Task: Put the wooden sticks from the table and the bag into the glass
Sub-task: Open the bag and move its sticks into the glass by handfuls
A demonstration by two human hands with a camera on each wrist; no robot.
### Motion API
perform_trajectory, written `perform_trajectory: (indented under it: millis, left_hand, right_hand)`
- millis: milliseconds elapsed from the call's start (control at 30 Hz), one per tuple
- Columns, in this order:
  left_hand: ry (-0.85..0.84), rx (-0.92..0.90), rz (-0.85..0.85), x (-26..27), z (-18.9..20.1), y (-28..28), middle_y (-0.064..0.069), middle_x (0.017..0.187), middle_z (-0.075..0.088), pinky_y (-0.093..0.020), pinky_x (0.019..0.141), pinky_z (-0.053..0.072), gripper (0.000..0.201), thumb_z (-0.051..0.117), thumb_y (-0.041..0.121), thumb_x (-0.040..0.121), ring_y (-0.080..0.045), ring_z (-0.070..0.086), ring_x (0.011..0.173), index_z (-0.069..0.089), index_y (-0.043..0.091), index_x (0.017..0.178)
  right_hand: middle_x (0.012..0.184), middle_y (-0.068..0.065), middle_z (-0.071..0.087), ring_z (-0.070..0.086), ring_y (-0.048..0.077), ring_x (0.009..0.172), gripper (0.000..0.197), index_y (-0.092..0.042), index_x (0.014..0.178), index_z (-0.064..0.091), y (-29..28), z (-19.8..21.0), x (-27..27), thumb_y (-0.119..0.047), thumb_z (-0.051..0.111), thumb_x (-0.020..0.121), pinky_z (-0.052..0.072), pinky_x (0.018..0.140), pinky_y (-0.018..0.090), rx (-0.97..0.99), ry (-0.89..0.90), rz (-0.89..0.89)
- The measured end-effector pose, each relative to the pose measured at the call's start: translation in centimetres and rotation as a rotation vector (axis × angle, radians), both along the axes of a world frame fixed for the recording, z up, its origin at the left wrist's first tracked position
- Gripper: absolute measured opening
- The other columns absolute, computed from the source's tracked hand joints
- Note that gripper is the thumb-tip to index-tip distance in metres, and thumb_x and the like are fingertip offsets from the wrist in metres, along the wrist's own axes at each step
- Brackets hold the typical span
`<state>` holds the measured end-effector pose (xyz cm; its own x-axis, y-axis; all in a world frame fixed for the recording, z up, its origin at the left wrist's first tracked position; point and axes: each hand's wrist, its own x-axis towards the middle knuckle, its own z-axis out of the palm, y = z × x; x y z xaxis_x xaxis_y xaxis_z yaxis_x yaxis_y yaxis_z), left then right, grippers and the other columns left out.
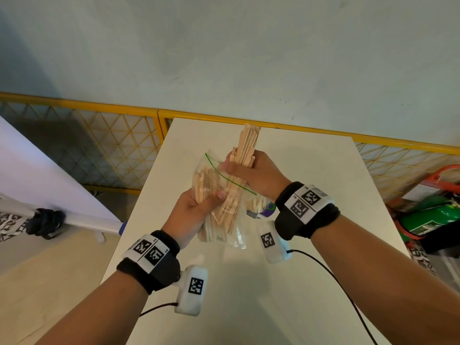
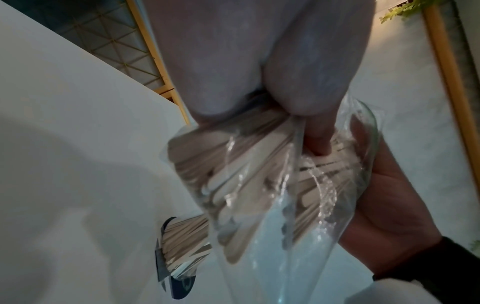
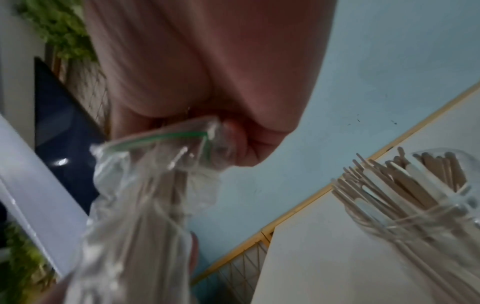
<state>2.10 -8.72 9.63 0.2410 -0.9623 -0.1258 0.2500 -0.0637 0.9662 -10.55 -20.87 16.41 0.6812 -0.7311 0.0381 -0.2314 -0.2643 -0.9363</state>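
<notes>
Above the white table [image 1: 298, 282], my left hand [image 1: 209, 199] grips a clear zip bag [image 1: 224, 230] that holds several wooden sticks. My right hand [image 1: 239, 168] grips a bundle of sticks [image 1: 246, 143] at the bag's green-lined mouth; their upper ends stand free above my fist. In the left wrist view the sticks crowd the bag [image 2: 233, 185]. The glass [image 1: 263, 207] stands on the table just under my right wrist, mostly hidden. The right wrist view shows the glass [image 3: 428, 205] holding several sticks, to the right of the bag [image 3: 145, 195].
A yellow mesh fence [image 1: 104, 145] runs behind the table's far edge. A white board on a pole [image 1: 49, 185] leans at the left. At the right stand a green cylinder [image 1: 428, 217] and a red frame [image 1: 443, 173]. Thin cables hang from my wrist cameras.
</notes>
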Motion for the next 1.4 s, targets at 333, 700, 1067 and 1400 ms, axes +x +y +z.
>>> perform_trajectory:
  millis: [333,700,1067,1400]
  left_hand:
    - [-0.153,0.015,-0.004,0.1,-0.6,-0.4,-0.01,0.098,0.079,-0.039,0.079,0.058,0.033,0.067,0.032,0.088,-0.024,0.075,0.09,0.073,0.006,0.108]
    - [-0.193,0.021,0.03,0.6,-1.0,-1.6,-0.019,0.099,0.077,-0.037,0.077,0.058,0.026,0.066,0.029,0.091,-0.025,0.074,0.09,0.074,0.011,0.107]
    - [-0.163,0.004,-0.011,0.7,-0.2,-2.7,-0.003,0.1,0.079,-0.025,0.078,0.055,0.035,0.068,0.034,0.084,-0.014,0.074,0.095,0.073,0.011,0.11]
    - [-0.203,0.015,0.03,1.0,-0.6,-2.4,-0.009,0.086,0.075,-0.023,0.068,0.055,0.027,0.069,0.017,0.088,-0.012,0.072,0.077,0.069,-0.001,0.108]
  right_hand:
    - [0.06,0.005,0.051,0.05,0.014,0.055,0.045,0.01,0.071,0.055,-1.9,0.5,0.0,-0.032,0.059,0.089,0.041,0.054,0.021,-0.194,0.081,-0.14]
    - [0.064,0.014,0.048,0.045,0.021,0.054,0.03,-0.007,0.066,0.054,-5.5,4.9,0.6,-0.027,0.06,0.088,0.036,0.051,0.026,-0.234,-0.02,-0.273]
    - [0.06,0.005,0.053,0.052,0.015,0.056,0.041,0.005,0.068,0.055,-4.8,2.9,1.6,-0.029,0.061,0.088,0.04,0.052,0.02,-0.258,0.035,-0.153]
    - [0.063,0.012,0.053,0.047,0.016,0.053,0.041,0.012,0.073,0.056,-5.3,4.2,1.0,-0.026,0.06,0.089,0.04,0.049,0.02,-0.264,-0.021,-0.246]
